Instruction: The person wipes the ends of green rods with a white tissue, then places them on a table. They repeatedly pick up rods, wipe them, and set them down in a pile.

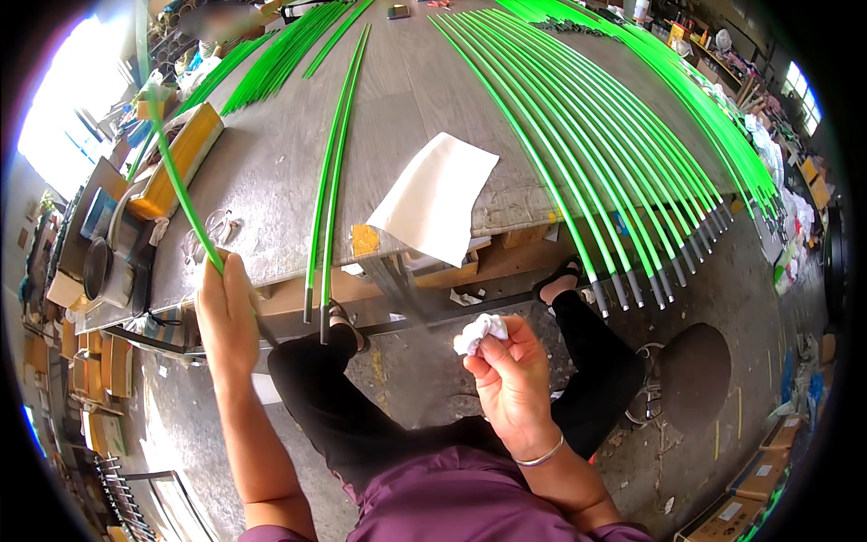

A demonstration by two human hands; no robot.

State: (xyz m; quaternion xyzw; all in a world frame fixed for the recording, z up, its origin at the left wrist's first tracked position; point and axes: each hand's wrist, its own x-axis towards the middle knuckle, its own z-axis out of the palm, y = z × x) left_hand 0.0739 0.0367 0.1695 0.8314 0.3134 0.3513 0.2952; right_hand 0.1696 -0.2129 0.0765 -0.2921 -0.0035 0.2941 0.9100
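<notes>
My left hand (228, 321) is closed round a long thin green rod (179, 185) near its dark lower end, over the table's left front edge. The rod slants up and away, its far part blurred. In front of my body, my right hand (513, 384) pinches a crumpled white wad (480, 332), cloth or tissue, between thumb and fingers. Two green rods (334, 172) with dark grey ends lie side by side on the table, ends jutting past the front edge. Right of them rests a white sheet (438, 199), hanging partly over the edge.
A spaced row of green rods (578, 144) overhangs the table's (271, 194) right front, with a dense pile (695, 99) beyond. Bundled rods (284, 59) lie at the back left. A yellow box (185, 158) stands left, and a dark round stool (695, 379) is by my right knee.
</notes>
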